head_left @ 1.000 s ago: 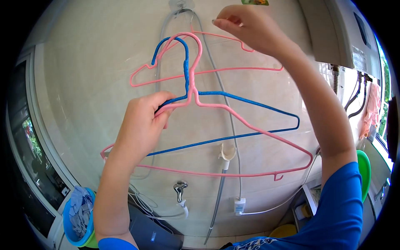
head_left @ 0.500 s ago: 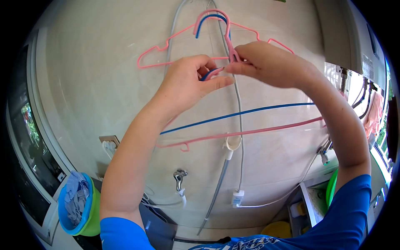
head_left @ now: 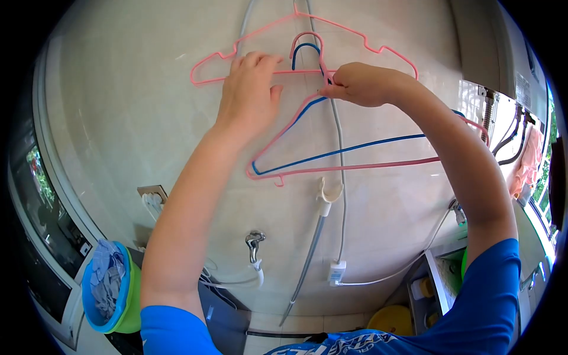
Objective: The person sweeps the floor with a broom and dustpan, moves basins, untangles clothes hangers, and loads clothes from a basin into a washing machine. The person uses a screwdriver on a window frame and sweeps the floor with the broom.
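Pinched by its neck in my right hand (head_left: 362, 86) is a pink hanger (head_left: 355, 167). A blue hanger (head_left: 355, 145) lies close against it, held in the same grip, both hooks pointing up. My right fingers are closed, and the forearm hides the right ends of both hangers. My left hand (head_left: 251, 92) is raised just left of the hooks with nothing in it, its fingers partly spread and the thumb apart. Behind the hands, another pink hanger (head_left: 214, 80) hangs against the tiled wall.
A grey pole (head_left: 305, 269) with a white hooked end leans on the wall, beside a hanging grey cable (head_left: 342, 207). Below are a metal tap (head_left: 254, 241) and a blue-green basket of clothes (head_left: 127, 296). A boxy appliance (head_left: 488, 50) is mounted upper right.
My left hand has let go of the held hangers and moved up and left. The two hangers now sit closer together, with their hooks lower in view.
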Motion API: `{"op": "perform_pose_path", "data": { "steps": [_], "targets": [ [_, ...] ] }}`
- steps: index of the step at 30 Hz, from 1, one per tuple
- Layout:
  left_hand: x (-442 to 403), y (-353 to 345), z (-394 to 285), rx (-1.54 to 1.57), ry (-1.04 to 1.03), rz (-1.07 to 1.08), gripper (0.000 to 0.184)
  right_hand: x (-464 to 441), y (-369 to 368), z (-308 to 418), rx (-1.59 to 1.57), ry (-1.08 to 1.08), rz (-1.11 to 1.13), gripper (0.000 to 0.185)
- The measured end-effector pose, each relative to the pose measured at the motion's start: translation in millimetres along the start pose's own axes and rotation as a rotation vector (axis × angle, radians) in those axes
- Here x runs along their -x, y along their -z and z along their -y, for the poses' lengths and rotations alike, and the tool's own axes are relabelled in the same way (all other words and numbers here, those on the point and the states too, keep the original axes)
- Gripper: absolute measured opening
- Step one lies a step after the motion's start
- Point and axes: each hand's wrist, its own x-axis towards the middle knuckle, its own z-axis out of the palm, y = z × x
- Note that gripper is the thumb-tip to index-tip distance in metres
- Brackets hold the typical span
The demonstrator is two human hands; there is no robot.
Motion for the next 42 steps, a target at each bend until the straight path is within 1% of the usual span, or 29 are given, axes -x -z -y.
{"op": "perform_pose_path", "data": {
  "steps": [1, 2, 4, 5, 7, 8, 11, 14, 16, 18, 20, 21, 22, 23, 24, 25, 26, 28, 29, 30, 32, 33, 34, 35, 36, 38, 39, 41, 42],
  "targets": [
    [-1.3, -1.9, 1.8, -0.019, 0.029, -0.060, 0.022, 0.4, -1.2, 0.7, -0.026, 0.014, -0.022, 0.052],
    [-0.8, -2.3, 4.1, -0.022, 0.036, -0.058, 0.022, -1.7, -2.7, -0.8, -0.027, 0.020, -0.018, 0.052],
    [-3.1, 1.4, 1.6, -0.088, 0.084, 0.090, 0.022, -7.6, -3.4, -5.4, -0.006, 0.022, 0.007, 0.051],
    [-4.5, 3.9, -4.8, -0.090, 0.084, 0.092, 0.022, -9.1, -2.8, -5.7, -0.009, 0.023, 0.008, 0.051],
    [-4.6, 7.0, -19.7, -0.233, 0.150, 0.131, 0.024, -10.3, -3.4, -4.3, 0.052, -0.079, 0.167, 0.049],
    [-4.0, 7.6, -22.0, -0.228, 0.156, 0.140, 0.024, -9.2, -7.9, -2.9, 0.049, -0.078, 0.178, 0.049],
    [-3.8, 10.8, -29.9, -0.269, 0.096, 0.130, 0.027, 6.4, -23.8, 14.7, 0.072, 0.053, 0.255, 0.046],
    [-2.7, 14.1, -38.6, -0.203, 0.127, 0.137, 0.031, 11.8, -40.9, 15.9, -0.016, 0.086, 0.106, 0.036],
    [1.4, 14.2, -36.9, -0.240, 0.001, 0.103, 0.034, 15.8, -42.9, 8.4, -0.033, 0.122, 0.060, 0.033],
    [5.7, 11.3, -36.5, -0.233, -0.007, 0.099, 0.035, 19.6, -48.7, -1.2, -0.054, 0.162, 0.025, 0.031],
    [8.9, 3.5, -34.2, -0.228, -0.004, 0.099, 0.035, 23.0, -54.3, -5.1, -0.109, 0.240, -0.202, 0.031],
    [9.4, -2.8, -31.5, -0.128, -0.045, -0.005, 0.034, 25.3, -53.5, -7.3, -0.105, 0.191, -0.140, 0.034],
    [15.6, -5.6, -28.4, -0.043, -0.074, -0.107, 0.033, 28.6, -53.6, -8.0, -0.085, 0.231, -0.194, 0.034],
    [25.1, 2.3, -35.8, 0.038, -0.079, -0.145, 0.032, 32.2, -57.3, -10.5, -0.076, 0.282, -0.247, 0.034],
    [37.6, 9.7, -47.9, 0.113, -0.078, -0.183, 0.031, 39.5, -66.0, -13.6, -0.080, 0.335, -0.407, 0.034],
    [54.9, 7.1, -54.7, 0.136, -0.090, -0.174, 0.035, 49.2, -66.6, -9.9, 0.049, 0.368, -0.529, 0.034],
    [73.5, 4.7, -62.0, 0.158, -0.101, -0.168, 0.039, 60.1, -65.7, -5.9, 0.032, 0.472, -0.608, 0.034],
    [125.0, 10.3, -88.2, 0.299, -0.077, -0.097, 0.041, 89.1, -58.9, 16.4, -0.138, 0.427, -0.503, 0.039],
    [149.6, 17.2, -100.9, 0.350, -0.028, 0.005, 0.043, 104.7, -58.8, 23.5, -0.212, 0.402, -0.420, 0.038],
    [172.0, 23.9, -110.9, 0.406, 0.020, 0.102, 0.045, 118.3, -68.4, 26.1, -0.170, 0.481, -0.463, 0.039],
    [216.7, 29.5, -114.8, 0.528, 0.188, 0.203, 0.046, 151.7, -83.9, 25.7, -0.293, 0.457, -0.251, 0.050],
    [242.5, 33.3, -112.9, 0.540, 0.298, 0.212, 0.045, 164.1, -95.8, 28.0, -0.395, 0.463, -0.162, 0.049],
    [267.5, 40.2, -109.8, 0.549, 0.406, 0.215, 0.043, 164.3, -95.4, 29.3, -0.421, 0.558, 0.053, 0.042],
    [288.5, 53.6, -104.8, 0.466, 0.455, 0.214, 0.042, 162.5, -103.9, 31.5, -0.597, 0.503, 0.284, 0.036],
    [306.9, 72.1, -98.0, 0.385, 0.501, 0.213, 0.040, 160.5, -115.3, 35.5, -0.651, 0.511, 0.331, 0.031],
    [336.4, 118.3, -81.9, 0.206, 0.597, 0.177, 0.037, 160.7, -137.1, 60.5, -0.669, 0.291, 0.239, 0.025],
    [351.7, 141.8, -72.7, 0.110, 0.646, 0.149, 0.036, 160.1, -144.5, 71.4, -0.673, 0.306, 0.244, 0.025],
    [382.1, 193.3, -50.5, -0.108, 0.739, 0.066, 0.032, 154.4, -155.3, 99.4, -0.691, 0.197, 0.270, 0.020],
    [395.2, 219.6, -37.8, -0.235, 0.777, 0.006, 0.029, 149.6, -158.6, 115.2, -0.694, 0.217, 0.273, 0.020]
  ]
}}
